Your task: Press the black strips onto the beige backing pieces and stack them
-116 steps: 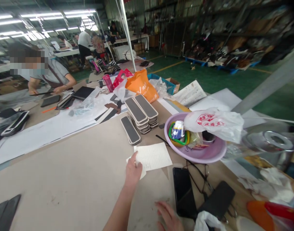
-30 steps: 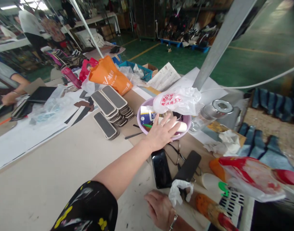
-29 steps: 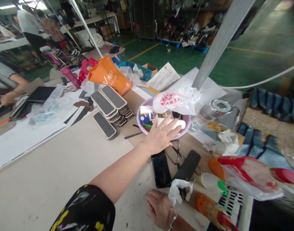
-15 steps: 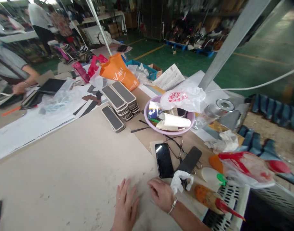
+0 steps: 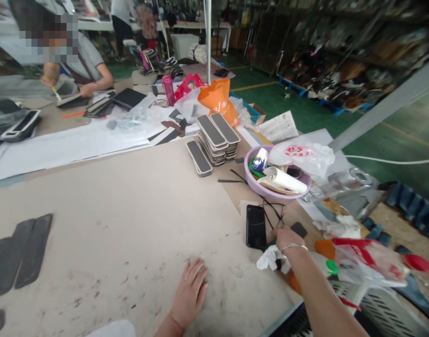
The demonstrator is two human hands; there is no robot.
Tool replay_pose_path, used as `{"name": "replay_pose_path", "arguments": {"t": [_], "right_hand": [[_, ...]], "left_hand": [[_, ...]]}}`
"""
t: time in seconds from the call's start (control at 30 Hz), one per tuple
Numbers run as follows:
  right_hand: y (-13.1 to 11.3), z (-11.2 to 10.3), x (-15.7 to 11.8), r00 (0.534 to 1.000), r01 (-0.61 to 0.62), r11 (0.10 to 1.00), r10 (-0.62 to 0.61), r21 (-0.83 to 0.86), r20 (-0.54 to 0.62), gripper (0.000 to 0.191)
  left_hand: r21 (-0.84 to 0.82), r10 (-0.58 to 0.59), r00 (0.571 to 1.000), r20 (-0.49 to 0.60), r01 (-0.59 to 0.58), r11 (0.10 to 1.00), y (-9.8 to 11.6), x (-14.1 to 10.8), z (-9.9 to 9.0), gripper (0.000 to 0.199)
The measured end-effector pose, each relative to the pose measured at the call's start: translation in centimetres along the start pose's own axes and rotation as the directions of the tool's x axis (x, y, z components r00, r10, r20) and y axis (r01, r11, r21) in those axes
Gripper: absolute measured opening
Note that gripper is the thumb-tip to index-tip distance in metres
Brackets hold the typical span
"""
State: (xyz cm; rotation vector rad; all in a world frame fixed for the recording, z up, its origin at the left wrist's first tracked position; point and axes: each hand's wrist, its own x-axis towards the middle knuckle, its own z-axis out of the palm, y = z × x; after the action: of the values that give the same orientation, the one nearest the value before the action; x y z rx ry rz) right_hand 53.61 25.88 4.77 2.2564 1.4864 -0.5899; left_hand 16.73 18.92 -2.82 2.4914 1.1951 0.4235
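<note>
Near the front edge of the table (image 5: pixel 130 201), my left hand (image 5: pixel 191 292) rests palm down with its fingers spread and nothing held. My right hand (image 5: pixel 287 238) reaches over the things right of the black phone (image 5: pixel 256 226); its fingertips point down and are partly hidden, so what they touch or hold is unclear. Just beyond it lie the glasses (image 5: pixel 278 214), and a dark flat piece (image 5: pixel 299 229) shows beside it. Crumpled white tissue (image 5: pixel 268 258) is below the wrist.
A purple basin (image 5: pixel 252 180) with mixed items stands behind the phone, right of stacked grey-topped pieces (image 5: pixel 212 131). Dark flat pieces (image 5: pixel 33 250) lie at left. A bottle in red-and-white plastic (image 5: pixel 368 257) is at right. Another person (image 5: pixel 91 61) works at far left.
My right hand has moved from the bare tabletop out to the right, beyond the phone. My left hand stays on the table. The view has turned left, showing dark pieces and the other person.
</note>
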Motion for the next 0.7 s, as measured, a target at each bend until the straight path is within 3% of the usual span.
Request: {"name": "replay_pose_path", "arguments": {"t": [0.2, 0.37, 0.57, 0.7], "right_hand": [[-0.4, -0.1, 0.2, 0.999, -0.051, 0.991, 0.053, -0.126, 0.013, 0.030], [-0.3, -3.4, -1.7, 0.999, -0.032, 0.985, 0.025, -0.170, -0.046, 0.013], [0.1, -7.4, -4.4, 0.991, 0.008, 0.980, -0.035, -0.201, -0.131, 0.015], [0.7, -9.0, -7.8, 0.965, 0.067, 0.982, -0.108, -0.174, -0.238, 0.026]], "left_hand": [[-0.099, -0.040, 0.999, -0.007, 0.039, 0.994, 0.4, -0.1, -0.7, 0.034], [-0.139, -0.051, 0.998, -0.025, 0.047, 0.989, 0.4, -0.3, -0.6, 0.034], [-0.148, -0.021, 0.999, -0.033, 0.016, 0.989, -0.2, -0.6, 0.3, 0.032], [-0.157, -0.057, 0.998, -0.023, 0.053, 0.986, 0.2, -0.7, 0.2, 0.033]]}}
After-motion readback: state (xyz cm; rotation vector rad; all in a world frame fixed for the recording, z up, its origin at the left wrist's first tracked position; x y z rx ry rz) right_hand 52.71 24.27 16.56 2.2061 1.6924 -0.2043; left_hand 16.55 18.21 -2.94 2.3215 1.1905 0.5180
